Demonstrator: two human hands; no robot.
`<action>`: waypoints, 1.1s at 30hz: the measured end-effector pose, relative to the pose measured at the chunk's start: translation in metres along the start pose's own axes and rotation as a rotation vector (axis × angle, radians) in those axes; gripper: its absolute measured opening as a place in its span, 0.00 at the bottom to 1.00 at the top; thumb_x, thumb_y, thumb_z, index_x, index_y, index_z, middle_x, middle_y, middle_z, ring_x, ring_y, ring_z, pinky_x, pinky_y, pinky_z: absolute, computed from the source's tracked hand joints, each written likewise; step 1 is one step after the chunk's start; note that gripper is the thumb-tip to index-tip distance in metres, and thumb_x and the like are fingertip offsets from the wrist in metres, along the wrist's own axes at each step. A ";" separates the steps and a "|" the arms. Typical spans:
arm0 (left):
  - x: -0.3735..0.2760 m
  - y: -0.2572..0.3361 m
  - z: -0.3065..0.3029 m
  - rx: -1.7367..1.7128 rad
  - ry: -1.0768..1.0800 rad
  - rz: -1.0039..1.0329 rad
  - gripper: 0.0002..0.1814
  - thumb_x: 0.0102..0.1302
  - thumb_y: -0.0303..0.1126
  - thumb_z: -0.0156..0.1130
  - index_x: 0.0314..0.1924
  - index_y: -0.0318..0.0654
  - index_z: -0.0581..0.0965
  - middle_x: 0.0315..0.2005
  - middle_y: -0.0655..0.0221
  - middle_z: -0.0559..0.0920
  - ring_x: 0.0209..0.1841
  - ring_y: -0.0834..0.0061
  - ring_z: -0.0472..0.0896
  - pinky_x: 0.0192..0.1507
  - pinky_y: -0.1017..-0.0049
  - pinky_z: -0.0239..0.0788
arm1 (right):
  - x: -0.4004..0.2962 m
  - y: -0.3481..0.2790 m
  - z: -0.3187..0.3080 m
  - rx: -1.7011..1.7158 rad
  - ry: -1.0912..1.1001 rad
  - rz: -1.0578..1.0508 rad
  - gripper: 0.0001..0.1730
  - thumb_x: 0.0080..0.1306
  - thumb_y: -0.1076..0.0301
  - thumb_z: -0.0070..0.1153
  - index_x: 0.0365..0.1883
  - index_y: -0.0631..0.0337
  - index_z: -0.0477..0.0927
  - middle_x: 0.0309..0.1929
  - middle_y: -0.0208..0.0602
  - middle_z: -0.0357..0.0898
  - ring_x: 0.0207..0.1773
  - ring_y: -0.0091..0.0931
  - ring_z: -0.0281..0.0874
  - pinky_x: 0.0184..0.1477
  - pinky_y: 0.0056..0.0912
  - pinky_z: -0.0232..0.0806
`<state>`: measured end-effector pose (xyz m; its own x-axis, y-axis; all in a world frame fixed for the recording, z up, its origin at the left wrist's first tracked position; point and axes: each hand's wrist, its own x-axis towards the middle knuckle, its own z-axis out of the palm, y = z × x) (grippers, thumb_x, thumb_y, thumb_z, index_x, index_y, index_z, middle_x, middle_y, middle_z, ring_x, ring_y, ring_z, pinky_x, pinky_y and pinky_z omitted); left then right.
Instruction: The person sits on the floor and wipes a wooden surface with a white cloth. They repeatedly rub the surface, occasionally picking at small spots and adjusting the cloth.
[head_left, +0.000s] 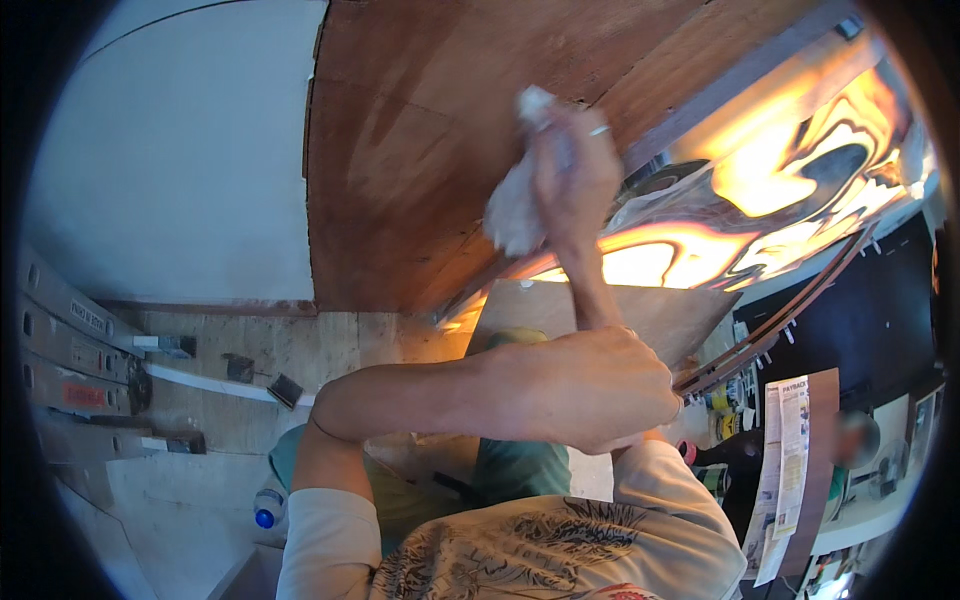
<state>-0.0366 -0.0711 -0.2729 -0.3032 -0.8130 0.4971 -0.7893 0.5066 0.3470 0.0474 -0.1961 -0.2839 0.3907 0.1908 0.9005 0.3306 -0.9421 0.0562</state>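
My right hand (577, 176) is closed on a crumpled white cloth (516, 206), which lies against a reddish-brown wooden panel (405, 142). Motion blurs this hand and the cloth. Darker streaks mark the panel's surface. My left forearm crosses in front of my body, and my left hand (622, 394) is curled over my right forearm. Its fingers face away from view, so whether it grips anything is hidden. Just below it hangs a white sheet or cloth (592, 474).
A pale panel (187, 165) adjoins the wood. Shiny plastic film (757, 202) reflects light at right. Boxes (67, 352) stand at left, and a blue-capped bottle (268, 510) is below. Another person (855, 442) is behind a newspaper-covered board (799, 472).
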 end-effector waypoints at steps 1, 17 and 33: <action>0.002 0.000 0.004 -0.036 -0.016 0.009 0.15 0.64 0.39 0.67 0.40 0.33 0.84 0.39 0.57 0.86 0.44 0.57 0.86 0.50 0.62 0.76 | 0.018 0.003 -0.006 0.029 0.032 0.028 0.09 0.66 0.75 0.63 0.44 0.63 0.82 0.39 0.45 0.81 0.42 0.40 0.83 0.45 0.37 0.73; 0.002 -0.001 0.004 -0.033 -0.083 -0.050 0.15 0.64 0.39 0.67 0.41 0.33 0.84 0.39 0.57 0.87 0.45 0.56 0.86 0.50 0.60 0.76 | 0.056 0.023 -0.005 0.060 0.230 -0.053 0.06 0.66 0.74 0.62 0.41 0.62 0.82 0.37 0.45 0.82 0.41 0.42 0.82 0.45 0.39 0.73; 0.013 -0.005 0.016 0.003 -0.046 -0.048 0.15 0.65 0.39 0.67 0.44 0.35 0.82 0.32 0.57 0.87 0.42 0.54 0.86 0.49 0.59 0.78 | -0.039 0.014 0.014 0.072 -0.239 0.033 0.09 0.67 0.72 0.61 0.45 0.57 0.81 0.40 0.42 0.82 0.44 0.47 0.82 0.46 0.43 0.74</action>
<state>-0.0449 -0.0889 -0.2810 -0.2890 -0.8490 0.4423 -0.8053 0.4654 0.3672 0.0486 -0.2128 -0.3245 0.5914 0.2280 0.7734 0.3709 -0.9286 -0.0099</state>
